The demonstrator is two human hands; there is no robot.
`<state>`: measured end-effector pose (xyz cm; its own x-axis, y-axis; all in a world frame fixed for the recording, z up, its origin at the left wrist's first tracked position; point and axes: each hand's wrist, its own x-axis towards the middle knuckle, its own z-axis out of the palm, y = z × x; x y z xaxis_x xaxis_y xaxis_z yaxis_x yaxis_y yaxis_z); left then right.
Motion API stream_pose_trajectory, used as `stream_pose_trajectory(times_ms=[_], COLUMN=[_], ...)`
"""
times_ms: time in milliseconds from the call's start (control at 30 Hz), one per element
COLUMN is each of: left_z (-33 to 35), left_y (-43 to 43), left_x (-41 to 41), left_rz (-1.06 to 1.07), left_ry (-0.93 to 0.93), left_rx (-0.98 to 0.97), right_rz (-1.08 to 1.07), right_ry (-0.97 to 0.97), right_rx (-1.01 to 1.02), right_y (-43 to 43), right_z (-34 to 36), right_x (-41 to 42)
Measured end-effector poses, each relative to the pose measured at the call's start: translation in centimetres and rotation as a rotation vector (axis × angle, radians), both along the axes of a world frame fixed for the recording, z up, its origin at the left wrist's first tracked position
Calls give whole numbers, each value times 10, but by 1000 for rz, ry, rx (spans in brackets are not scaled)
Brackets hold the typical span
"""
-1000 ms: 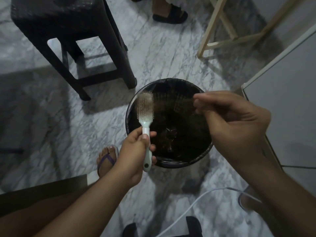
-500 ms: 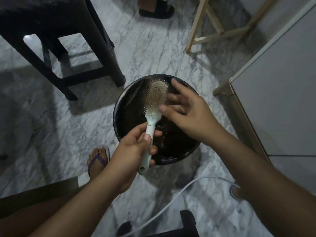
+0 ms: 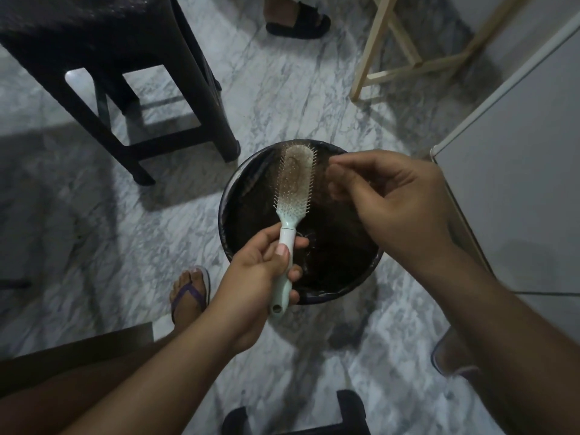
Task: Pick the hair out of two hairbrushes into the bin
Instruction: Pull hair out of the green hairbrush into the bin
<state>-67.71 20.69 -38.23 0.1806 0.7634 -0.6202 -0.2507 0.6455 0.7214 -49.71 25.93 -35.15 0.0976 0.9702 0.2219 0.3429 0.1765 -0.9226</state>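
Note:
My left hand (image 3: 260, 271) grips the handle of a pale green hairbrush (image 3: 293, 189), held upright over the black-lined bin (image 3: 332, 296) on the floor. The bristle face points up at me, with hair matted in its upper half. To the right of the brush head, my right hand (image 3: 389, 202) hovers above the bin with thumb and fingertips pinched together on thin strands of hair (image 3: 323, 166), which are faint and hard to make out. Dark hair lies inside the bin. Only this one brush is in view.
A dark plastic stool (image 3: 125, 73) stands at the upper left. A pale wooden frame (image 3: 386, 58) is at the upper right, a white cabinet (image 3: 518, 183) on the right. Another person's sandalled foot (image 3: 298, 22) is at the top. My own foot (image 3: 188, 293) is beside the bin.
Half a second ago my right fingers were on the bristles; they have since drawn away to the right, pinched together. The brush stays in my left hand over the bin.

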Motion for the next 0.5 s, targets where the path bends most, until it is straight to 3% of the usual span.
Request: stream_pose_trajectory(times_ms=[167,400,500], left_z=[-1,-9,-8], left_y=[4,9,13], left_x=[-2,-11,-14], left_rz=[52,146,179], left_ry=[7,-58,-67], left_rx=[-37,-137,-119], right_rz=[-30,-105,-147], right_ry=[-10,79,82], right_rx=[138,487,452], right_y=[-5,-7,-2], right_z=[8,25,18], right_x=[3,1,6])
